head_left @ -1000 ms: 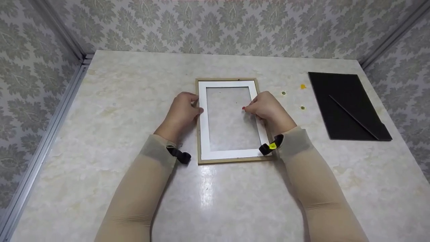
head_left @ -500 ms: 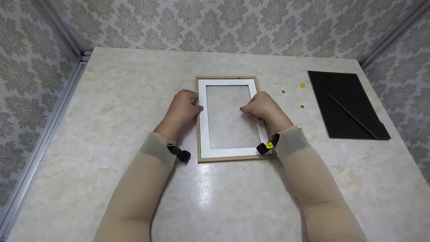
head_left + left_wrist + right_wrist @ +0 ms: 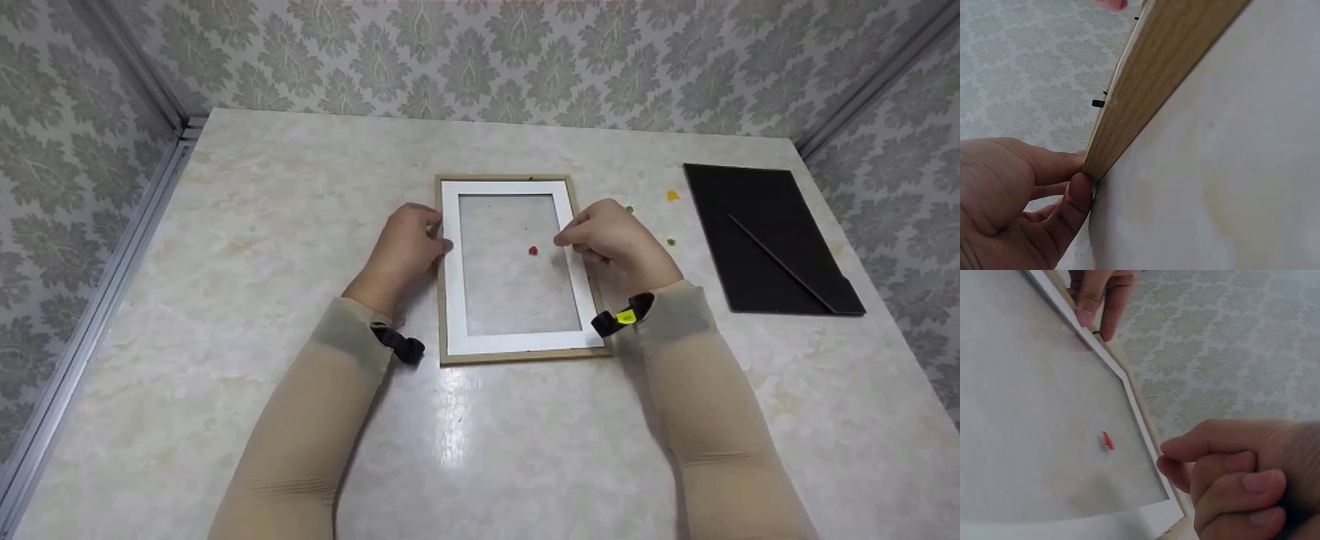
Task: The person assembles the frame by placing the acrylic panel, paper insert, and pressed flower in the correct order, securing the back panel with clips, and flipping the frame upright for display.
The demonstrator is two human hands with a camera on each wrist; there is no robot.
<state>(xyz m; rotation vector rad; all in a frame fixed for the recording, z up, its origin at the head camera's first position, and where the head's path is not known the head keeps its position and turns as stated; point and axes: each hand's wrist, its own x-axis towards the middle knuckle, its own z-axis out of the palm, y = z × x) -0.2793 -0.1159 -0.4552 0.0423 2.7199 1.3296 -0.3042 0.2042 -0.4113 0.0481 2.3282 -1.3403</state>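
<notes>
A picture frame [image 3: 439, 300] with wooden edges, a white inner border and a see-through middle lies flat on the table. At its left edge, my left hand [image 3: 409, 244] grips the frame between thumb and fingers; the left wrist view shows the wooden side [image 3: 1145, 79] there. A small red flower [image 3: 533, 250] rests inside the see-through area, right of centre. My right hand [image 3: 619, 236] hovers over the frame's right border, apart from the flower. In the right wrist view its thumb and forefinger lie close together, holding nothing, with the other fingers loosely curled.
Right of the frame lie a yellow flower [image 3: 673, 196] and two small greenish flowers, one [image 3: 629, 209] partly behind my right hand, the other [image 3: 671, 242] nearer. Farther right is a black backing board [image 3: 757, 255] with a slanted flap. Patterned walls [image 3: 480, 60] border the table.
My right hand has let go of the red flower, which now lies inside the frame, and has drawn back to the right. The left hand has stayed at the frame's left edge.
</notes>
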